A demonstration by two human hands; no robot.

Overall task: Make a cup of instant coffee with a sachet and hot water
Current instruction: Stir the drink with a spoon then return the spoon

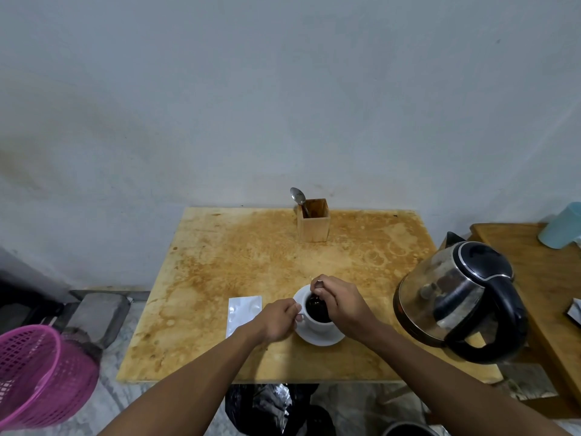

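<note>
A white cup [317,325] full of dark coffee stands on a white saucer [323,338] near the front of the stained wooden table [251,262]. My left hand [278,319] pinches the cup's handle on its left side. My right hand [338,298] is over the cup, closed on a metal spoon [318,286] whose bowl dips into the coffee. A silvery sachet [243,314] lies flat on the table just left of my left hand. A steel and black electric kettle [456,297] stands at the table's right edge.
A wooden holder [313,225] with a second spoon [298,196] stands at the back of the table. A pink basket [41,376] is on the floor at left. A side table [534,272] with a light blue cup [562,228] is at right.
</note>
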